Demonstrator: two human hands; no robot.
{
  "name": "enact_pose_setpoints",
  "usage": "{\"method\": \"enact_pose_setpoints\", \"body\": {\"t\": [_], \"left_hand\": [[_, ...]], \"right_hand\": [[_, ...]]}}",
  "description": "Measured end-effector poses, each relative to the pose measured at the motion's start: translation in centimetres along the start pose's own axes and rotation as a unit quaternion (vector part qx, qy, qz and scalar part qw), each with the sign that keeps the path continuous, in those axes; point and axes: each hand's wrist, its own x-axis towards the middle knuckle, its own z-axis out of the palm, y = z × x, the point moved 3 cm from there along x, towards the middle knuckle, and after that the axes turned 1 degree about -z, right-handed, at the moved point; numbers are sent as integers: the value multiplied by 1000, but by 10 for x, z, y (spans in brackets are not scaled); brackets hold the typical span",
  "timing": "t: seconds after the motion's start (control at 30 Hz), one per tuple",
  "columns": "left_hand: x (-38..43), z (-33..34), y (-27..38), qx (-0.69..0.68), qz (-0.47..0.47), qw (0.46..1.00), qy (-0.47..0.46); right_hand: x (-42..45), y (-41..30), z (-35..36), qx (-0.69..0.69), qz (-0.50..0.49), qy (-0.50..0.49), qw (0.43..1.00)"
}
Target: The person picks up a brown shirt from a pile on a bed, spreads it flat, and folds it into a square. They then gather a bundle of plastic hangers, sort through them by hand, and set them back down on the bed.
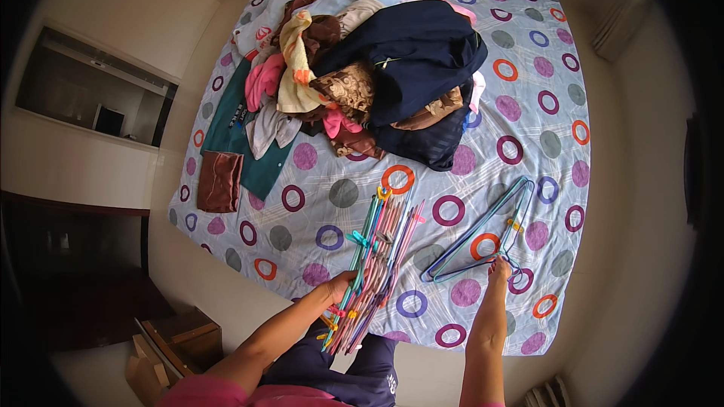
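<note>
My left hand (340, 287) grips a thick bundle of coloured clothes hangers (376, 271), held upright near the bed's front edge. Several plastic clothespins (357, 238) are clipped among them. To the right, my right hand (499, 269) is closed around the neck of a few blue and green hangers (475, 232) at the bed's surface. A yellow clothespin (515, 226) sits on one of these. Both groups are over a bed sheet (342, 192) patterned with dots and rings. The fingertips of both hands are partly hidden.
A heap of clothes, topped by a navy garment (418, 51), lies further up the bed. Left of it are a folded brown cloth (219, 181) and a dark green garment (266, 175). A wooden cabinet (192, 339) stands on the floor at lower left.
</note>
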Motion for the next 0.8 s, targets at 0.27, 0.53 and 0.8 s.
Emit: {"method": "enact_pose_setpoints", "body": {"t": [0.27, 0.53, 0.8], "left_hand": [[8, 26, 9, 30, 37, 997, -53], [0, 86, 61, 117, 36, 984, -128], [-1, 124, 97, 192, 11, 974, -122]], "right_hand": [[-76, -57, -7, 2, -310, -49, 949], [-227, -140, -18, -411, -516, -16, 752], [-345, -164, 8, -510, -664, -156, 524]]}}
